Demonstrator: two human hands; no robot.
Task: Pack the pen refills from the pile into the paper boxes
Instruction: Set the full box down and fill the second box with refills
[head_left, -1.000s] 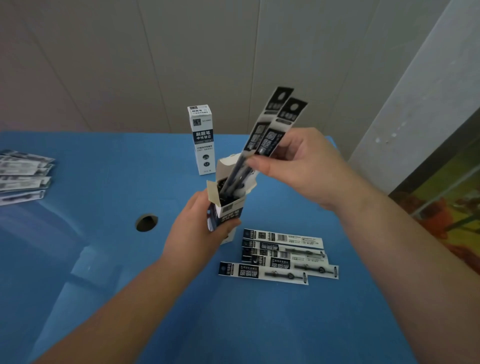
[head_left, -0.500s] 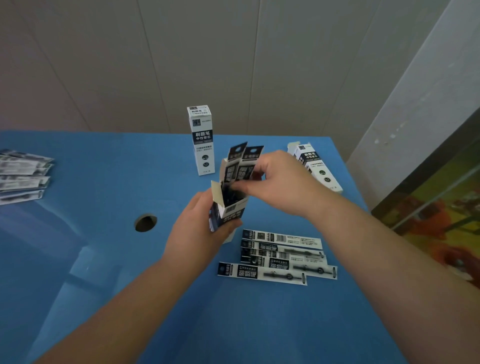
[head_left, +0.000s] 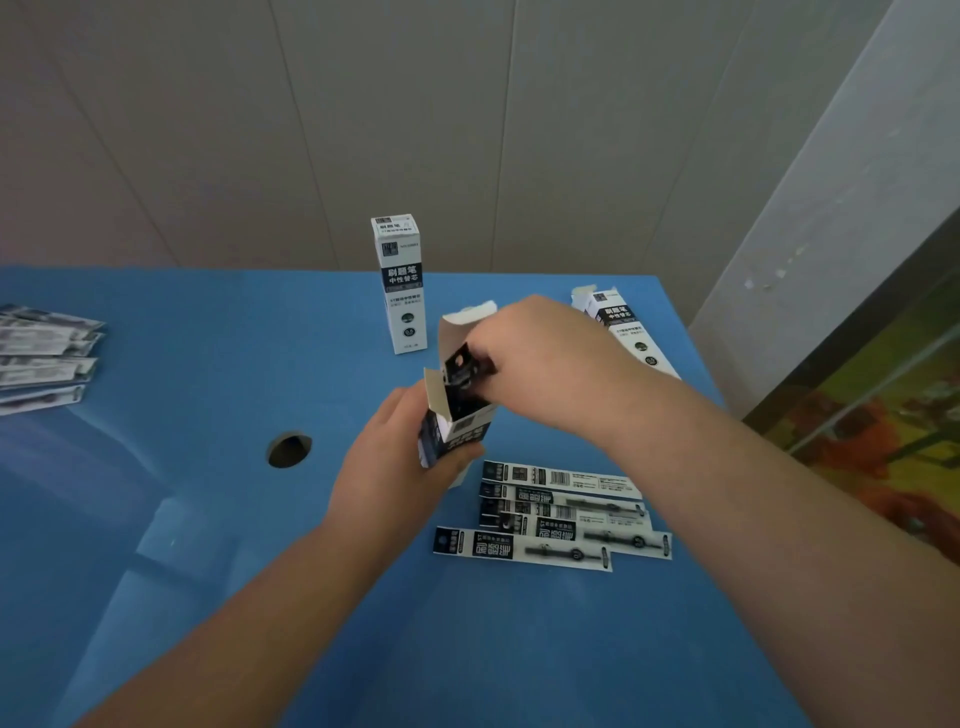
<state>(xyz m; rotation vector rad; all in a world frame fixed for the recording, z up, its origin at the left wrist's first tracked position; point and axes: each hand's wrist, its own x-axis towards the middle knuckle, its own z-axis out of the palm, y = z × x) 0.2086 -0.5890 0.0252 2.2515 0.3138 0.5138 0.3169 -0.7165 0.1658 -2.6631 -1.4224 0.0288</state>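
The left hand (head_left: 395, 467) is wrapped around the lower half of an open paper box (head_left: 457, 415), holding it upright just above the blue table (head_left: 208, 519). The right hand (head_left: 545, 364) is at the box mouth, fingers pinching the dark tops of the refills (head_left: 462, 369) poking out of it. Just near-right of the box, a small pile of packaged refills (head_left: 556, 514) lies flat. A closed box (head_left: 400, 286) stands farther back, another box (head_left: 623, 327) lies at far right, and more refill packs (head_left: 47, 358) sit at the left edge.
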